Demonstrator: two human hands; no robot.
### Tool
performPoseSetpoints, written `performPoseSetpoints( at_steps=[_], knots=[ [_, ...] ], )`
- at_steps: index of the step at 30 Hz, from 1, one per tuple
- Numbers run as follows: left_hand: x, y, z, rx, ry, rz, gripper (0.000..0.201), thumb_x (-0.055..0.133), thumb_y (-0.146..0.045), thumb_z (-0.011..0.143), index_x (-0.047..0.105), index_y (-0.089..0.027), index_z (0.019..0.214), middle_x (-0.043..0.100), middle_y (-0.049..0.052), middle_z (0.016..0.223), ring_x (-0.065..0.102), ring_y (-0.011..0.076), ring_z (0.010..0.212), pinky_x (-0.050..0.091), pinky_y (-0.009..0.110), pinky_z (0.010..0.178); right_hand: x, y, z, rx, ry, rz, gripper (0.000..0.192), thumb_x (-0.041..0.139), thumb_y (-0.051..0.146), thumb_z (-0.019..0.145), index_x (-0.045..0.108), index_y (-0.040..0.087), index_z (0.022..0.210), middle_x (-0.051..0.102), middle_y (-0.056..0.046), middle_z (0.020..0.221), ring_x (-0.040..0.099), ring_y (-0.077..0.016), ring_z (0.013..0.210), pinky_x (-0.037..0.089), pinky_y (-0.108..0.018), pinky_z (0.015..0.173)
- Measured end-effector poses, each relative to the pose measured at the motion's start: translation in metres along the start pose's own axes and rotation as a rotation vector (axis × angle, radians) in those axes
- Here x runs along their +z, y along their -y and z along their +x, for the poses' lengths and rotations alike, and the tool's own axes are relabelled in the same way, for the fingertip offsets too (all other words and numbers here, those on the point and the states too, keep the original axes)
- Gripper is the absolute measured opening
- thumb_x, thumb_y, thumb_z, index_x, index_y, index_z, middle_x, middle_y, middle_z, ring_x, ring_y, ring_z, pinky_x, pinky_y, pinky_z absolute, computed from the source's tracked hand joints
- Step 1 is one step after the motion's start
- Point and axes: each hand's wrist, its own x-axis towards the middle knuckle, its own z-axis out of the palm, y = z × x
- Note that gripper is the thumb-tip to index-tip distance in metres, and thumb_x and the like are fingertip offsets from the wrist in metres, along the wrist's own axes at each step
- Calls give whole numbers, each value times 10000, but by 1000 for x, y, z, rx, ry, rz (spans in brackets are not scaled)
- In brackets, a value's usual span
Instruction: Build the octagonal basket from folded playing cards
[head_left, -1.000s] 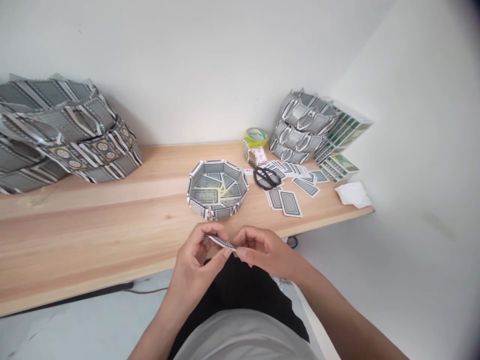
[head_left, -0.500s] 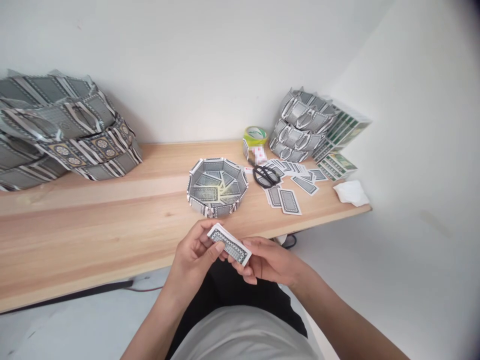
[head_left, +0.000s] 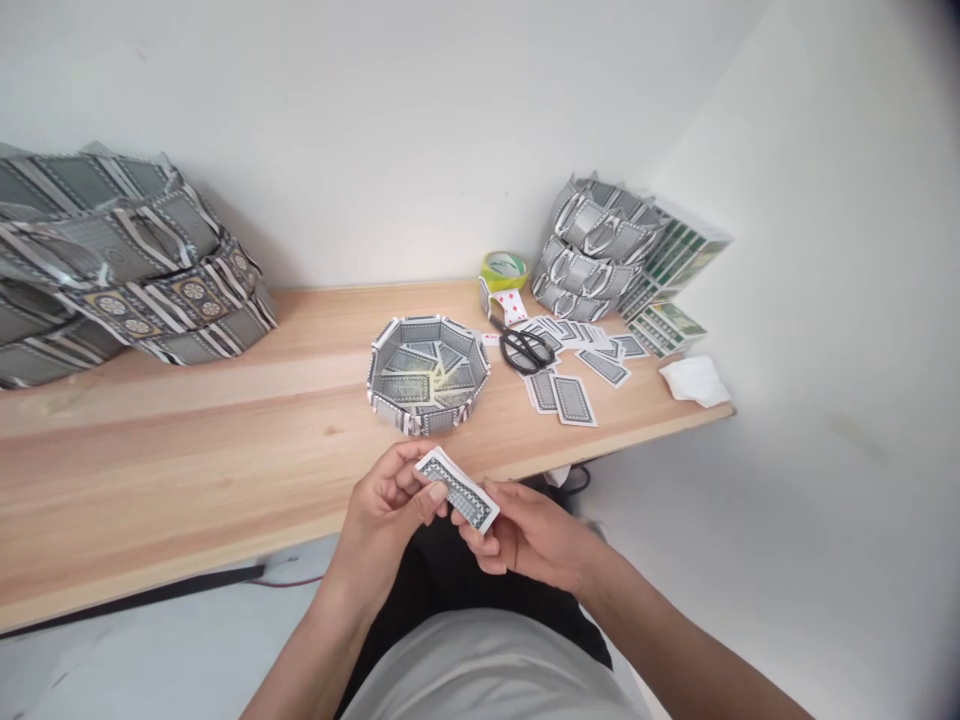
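A folded playing card (head_left: 459,492) with a grey patterned back is held between both hands, just off the table's front edge. My left hand (head_left: 394,497) pinches its left end, the thumb lying on the patterned face. At the card's right end, my right hand (head_left: 525,530) grips it between thumb and fingers. Beyond the hands, on the table, stands a low many-sided tray made of cards (head_left: 484,385), with cards laid across its bottom. Right of the tray, loose playing cards (head_left: 576,400) lie spread out, and black-handled scissors (head_left: 527,350) rest on some of them.
A roll of tape (head_left: 504,268) stands behind the scissors. Large baskets woven from cards (head_left: 157,270) stand at the left, and a smaller one (head_left: 596,245) at the back right beside green-and-white boxes (head_left: 675,265). White tissue (head_left: 696,381) lies near the right end of the wooden table (head_left: 225,440).
Both hands keep their grip on the folded card, which has barely moved. The table and everything on it have shifted slightly left in the view.
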Motion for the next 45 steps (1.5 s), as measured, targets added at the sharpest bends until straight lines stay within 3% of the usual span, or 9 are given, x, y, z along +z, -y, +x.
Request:
performPoseSetpoints(
  at_steps=[3, 9, 12, 19, 23, 30, 34, 40, 45],
  knots=[
    [2, -1, 0, -34, 1, -21, 319, 736, -270, 765, 570, -163, 1016, 592, -35, 663, 554, 73, 559, 388, 164, 499, 4, -2, -2, -85, -35, -136, 387, 539, 465, 913, 653, 95, 913, 555, -13, 647, 440, -66, 495, 388, -214, 485],
    [8, 3, 1, 14, -78, -25, 244, 729, -258, 771, 589, -152, 940, 587, -47, 621, 552, 67, 541, 416, 165, 505, 17, 1, -10, -326, -337, -810, 312, 422, 398, 971, 617, 170, 884, 638, -13, 704, 546, -103, 549, 447, -232, 548],
    [9, 8, 0, 27, -113, -50, 219, 726, -248, 771, 582, -161, 911, 592, -56, 628, 547, 60, 540, 439, 168, 534, 21, 3, -15, -365, -366, -1038, 249, 431, 316, 968, 649, 201, 926, 636, 6, 712, 552, -100, 588, 451, -230, 618],
    [18, 9, -5, 39, -149, 14, 195, 717, -218, 760, 582, -155, 886, 618, -49, 639, 551, 69, 542, 456, 177, 546, 17, 7, -13, -248, -320, -836, 109, 524, 258, 893, 591, 185, 847, 639, 0, 750, 540, -105, 595, 459, -227, 581],
    [25, 6, -8, 17, -123, -3, 201, 699, -242, 779, 569, -166, 910, 595, -61, 641, 550, 69, 553, 466, 180, 554, 12, 10, -13, -237, -307, -851, 194, 532, 327, 893, 550, 177, 770, 608, 8, 683, 526, -103, 562, 428, -226, 550],
    [28, 17, -8, -23, -22, 49, 251, 672, -307, 795, 547, -159, 954, 620, -11, 761, 580, 107, 622, 491, 225, 567, 18, 8, -16, -403, -595, -1146, 240, 529, 299, 891, 509, 186, 680, 470, 54, 589, 408, -85, 556, 315, -211, 524],
    [28, 19, -11, -18, -18, 102, 268, 647, -252, 808, 521, -183, 1035, 610, -39, 683, 563, 98, 585, 456, 209, 565, 17, 12, -15, -366, -424, -968, 251, 520, 403, 910, 552, 185, 789, 573, 25, 681, 500, -102, 612, 377, -224, 577],
    [21, 8, -12, -106, 146, 62, 486, 697, -250, 769, 473, -211, 1199, 617, -46, 663, 584, 106, 564, 445, 206, 551, 8, 17, -11, -208, -230, -589, 354, 586, 535, 850, 512, 191, 806, 465, 58, 616, 402, -68, 488, 309, -205, 476],
    [13, 10, -9, -132, 211, 43, 583, 714, -254, 772, 420, -216, 1273, 630, -33, 688, 597, 111, 569, 462, 217, 564, 4, 10, -10, -213, -217, -498, 344, 579, 518, 868, 505, 188, 804, 490, 52, 604, 438, -71, 501, 316, -200, 485]
  ],
)
